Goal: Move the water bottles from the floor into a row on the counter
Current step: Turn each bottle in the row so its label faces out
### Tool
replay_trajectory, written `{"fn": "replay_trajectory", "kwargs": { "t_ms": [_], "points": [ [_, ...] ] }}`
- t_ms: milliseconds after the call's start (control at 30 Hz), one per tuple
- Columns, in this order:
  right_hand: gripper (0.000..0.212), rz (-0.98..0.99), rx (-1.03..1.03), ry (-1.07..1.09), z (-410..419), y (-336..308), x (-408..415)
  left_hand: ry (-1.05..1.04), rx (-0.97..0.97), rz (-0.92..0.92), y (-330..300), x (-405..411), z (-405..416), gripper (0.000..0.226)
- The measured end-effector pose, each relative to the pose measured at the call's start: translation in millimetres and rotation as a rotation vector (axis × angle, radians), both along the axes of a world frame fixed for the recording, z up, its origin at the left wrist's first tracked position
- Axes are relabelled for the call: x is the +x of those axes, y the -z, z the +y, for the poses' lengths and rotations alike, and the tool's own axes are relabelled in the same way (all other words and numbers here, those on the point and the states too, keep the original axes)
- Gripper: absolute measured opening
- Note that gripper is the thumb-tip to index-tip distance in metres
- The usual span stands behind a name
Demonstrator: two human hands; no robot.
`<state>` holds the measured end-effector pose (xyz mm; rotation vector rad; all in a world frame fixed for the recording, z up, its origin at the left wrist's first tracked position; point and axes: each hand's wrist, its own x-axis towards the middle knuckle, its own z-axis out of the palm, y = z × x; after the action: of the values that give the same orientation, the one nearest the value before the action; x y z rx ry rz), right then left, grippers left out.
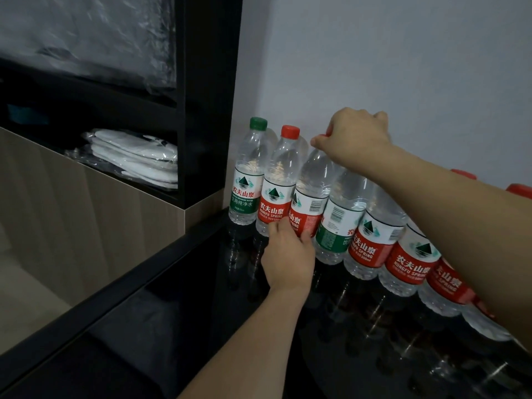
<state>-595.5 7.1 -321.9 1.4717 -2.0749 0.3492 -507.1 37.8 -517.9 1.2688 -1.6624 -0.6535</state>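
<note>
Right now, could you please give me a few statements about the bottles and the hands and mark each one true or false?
1. The leftmost bottle in the row has a green cap. True.
2. The left hand rests flat on the counter and touches no bottle. False: it holds the lower part of the third bottle, at its red label.
3. The right hand is at the top of that third bottle, over its cap. True.
4. All the labels in the row are red. False: the leftmost bottle and the fourth bottle carry green labels.
5. The bottles stand on a glossy black counter against the wall. True.
</note>
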Motion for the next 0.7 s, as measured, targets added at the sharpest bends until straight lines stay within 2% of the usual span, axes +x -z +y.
{"fn": "replay_trajectory", "kwargs": {
  "t_ms": [467, 700],
  "points": [
    [0.032, -0.052, -0.008, -0.030, 0.0, 4.5, -1.3, -0.012, -0.019, 0.049, 2.0, 0.7, -3.0, 0.033],
    [0.026, -0.066, -0.020, -0.046, 1.3, 7.4, 0.7, -0.031, -0.047, 0.007, 2.5, -0.4, -1.3, 0.034]
  ]
}}
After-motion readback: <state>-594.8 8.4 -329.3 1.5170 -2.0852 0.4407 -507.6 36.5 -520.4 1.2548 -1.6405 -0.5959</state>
